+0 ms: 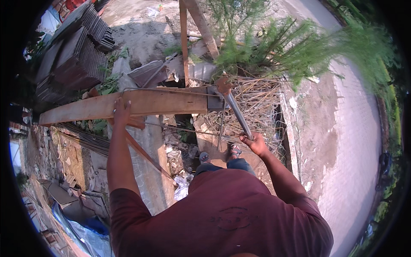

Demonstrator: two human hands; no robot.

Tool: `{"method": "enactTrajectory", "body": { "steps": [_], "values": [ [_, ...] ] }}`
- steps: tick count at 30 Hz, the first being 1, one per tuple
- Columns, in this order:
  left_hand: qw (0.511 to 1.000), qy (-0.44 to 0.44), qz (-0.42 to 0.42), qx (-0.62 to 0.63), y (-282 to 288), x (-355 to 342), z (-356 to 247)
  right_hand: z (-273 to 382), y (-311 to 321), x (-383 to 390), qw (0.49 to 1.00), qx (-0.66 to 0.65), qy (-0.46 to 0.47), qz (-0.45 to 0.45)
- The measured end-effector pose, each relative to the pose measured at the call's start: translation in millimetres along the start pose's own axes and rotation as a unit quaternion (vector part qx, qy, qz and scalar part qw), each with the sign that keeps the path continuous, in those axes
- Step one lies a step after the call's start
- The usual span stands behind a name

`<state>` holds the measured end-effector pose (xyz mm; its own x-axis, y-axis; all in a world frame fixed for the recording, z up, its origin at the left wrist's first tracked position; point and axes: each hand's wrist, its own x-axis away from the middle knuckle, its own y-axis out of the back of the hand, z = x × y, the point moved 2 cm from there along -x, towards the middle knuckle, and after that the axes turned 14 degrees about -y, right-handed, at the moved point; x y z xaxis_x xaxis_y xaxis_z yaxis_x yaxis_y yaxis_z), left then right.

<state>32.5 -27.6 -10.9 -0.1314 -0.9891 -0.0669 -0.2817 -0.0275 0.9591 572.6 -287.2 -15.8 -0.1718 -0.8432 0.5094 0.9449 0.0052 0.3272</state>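
A long wooden plank (pixel 167 102) stretches across in front of me, with a dark metal plate (pixel 215 102) at its right end. My left hand (pixel 121 112) rests against the plank, its fingers closed at the bent end of a thin steel rod (pixel 171 90) that runs along the upper edge. In my right hand (pixel 255 143) is the steel handle of a rebar bending tool (pixel 238 112). Its rusty head sits at the plate end of the plank. Another thin rod (pixel 221 128) hangs down beside the plate. How the head meets the rod is too small to tell.
Bent steel rods (pixel 261 103) lie heaped beyond my feet, right of the plank. Leafy green branches (pixel 278 47) overhang them. Stacked corrugated sheets (pixel 72 60) stand at far left. Slanting timber posts (pixel 201 30) rise ahead; a paved road (pixel 357 128) runs along the right.
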Motion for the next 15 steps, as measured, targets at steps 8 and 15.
{"method": "enactTrajectory", "body": {
  "steps": [8,15],
  "values": [
    [0.926,0.078,-0.158,0.335,24,17,45,38,-11,9,0.997,-0.021,-0.003,0.070],
    [0.966,0.005,-0.215,0.142,17,24,49,84,6,21,0.997,-0.051,0.049,0.002]
  ]
}}
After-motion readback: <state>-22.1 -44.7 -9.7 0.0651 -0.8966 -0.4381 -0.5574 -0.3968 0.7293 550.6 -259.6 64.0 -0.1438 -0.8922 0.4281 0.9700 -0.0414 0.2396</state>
